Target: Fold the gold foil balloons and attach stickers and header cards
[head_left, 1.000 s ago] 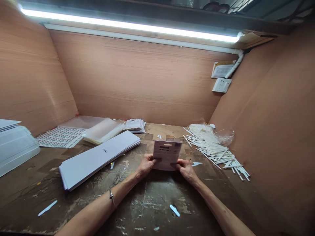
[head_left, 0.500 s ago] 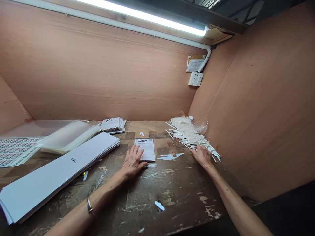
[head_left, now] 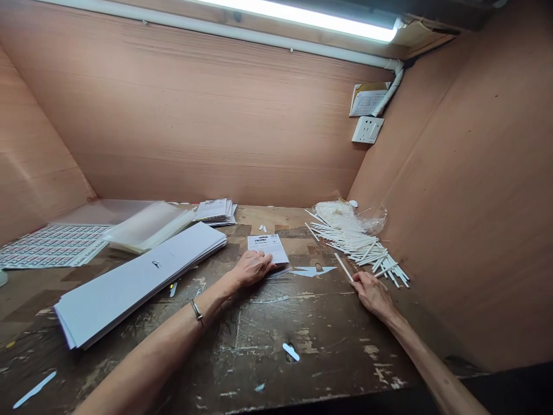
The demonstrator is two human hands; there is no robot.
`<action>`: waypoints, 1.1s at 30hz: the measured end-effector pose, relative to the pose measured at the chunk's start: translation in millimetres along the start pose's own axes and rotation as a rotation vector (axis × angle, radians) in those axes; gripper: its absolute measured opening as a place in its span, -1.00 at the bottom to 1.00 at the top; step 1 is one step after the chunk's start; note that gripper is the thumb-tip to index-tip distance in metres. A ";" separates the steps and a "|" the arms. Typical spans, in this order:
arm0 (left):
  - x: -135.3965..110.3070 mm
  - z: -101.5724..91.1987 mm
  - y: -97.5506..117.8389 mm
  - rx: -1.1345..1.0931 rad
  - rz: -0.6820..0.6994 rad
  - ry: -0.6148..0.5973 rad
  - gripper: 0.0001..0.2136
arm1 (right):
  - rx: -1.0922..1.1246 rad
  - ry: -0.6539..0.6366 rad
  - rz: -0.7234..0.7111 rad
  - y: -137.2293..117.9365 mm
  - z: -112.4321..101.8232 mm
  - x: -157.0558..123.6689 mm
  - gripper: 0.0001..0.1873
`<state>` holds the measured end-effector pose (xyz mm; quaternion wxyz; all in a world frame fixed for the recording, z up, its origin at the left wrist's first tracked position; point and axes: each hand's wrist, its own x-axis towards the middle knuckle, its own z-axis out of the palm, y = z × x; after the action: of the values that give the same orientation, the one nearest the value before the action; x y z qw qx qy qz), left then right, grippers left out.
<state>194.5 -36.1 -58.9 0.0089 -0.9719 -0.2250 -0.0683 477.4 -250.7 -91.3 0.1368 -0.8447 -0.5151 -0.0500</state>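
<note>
A white printed card [head_left: 271, 246], in what looks like a clear sleeve, lies slightly turned on the worn table. My left hand [head_left: 254, 267] is closed at its near edge, fingers together and partly hiding it. Between the fingertips of my right hand [head_left: 372, 293] is a thin white stick [head_left: 343, 267], pointing up and to the left. Just beyond that hand spreads a loose heap of similar white sticks [head_left: 360, 242], partly in a clear plastic bag [head_left: 372, 222]. Between my hands lies a jagged piece of white paper [head_left: 311, 271].
On the left are a stack of long white sheets [head_left: 142, 276], clear plastic sheets [head_left: 147, 227] and a printed sticker sheet [head_left: 60, 245]. Behind them sits a pile of printed cards [head_left: 215, 211]. Paper scraps [head_left: 291, 351] dot the table. Wooden walls [head_left: 216, 127] enclose the back and sides.
My right hand has drawn one white stick off the heap toward me. My left hand has gone from lying spread on the card to closing at its edge, and the card has turned. The view has shifted.
</note>
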 end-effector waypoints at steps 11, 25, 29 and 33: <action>-14.4 9.4 20.7 0.025 0.024 0.052 -0.67 | 0.221 -0.059 -0.165 -50.7 -27.1 -104.6 -0.79; -124.3 -24.7 90.3 -0.346 0.350 0.027 -0.68 | 0.163 0.029 -0.151 -60.2 -14.8 -82.4 -0.83; -102.2 -33.0 84.0 -0.373 0.293 0.154 -0.75 | 0.173 0.097 -0.097 -60.6 -10.4 -59.4 -0.72; -56.0 -29.2 51.4 -0.216 0.146 0.215 -0.83 | 0.128 0.103 -0.075 -41.8 -0.2 -10.6 -0.62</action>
<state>163.5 -108.0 -36.9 -0.0665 -0.9681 -0.1429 -0.1947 435.5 -241.8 -85.9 0.2149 -0.8107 -0.5406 -0.0656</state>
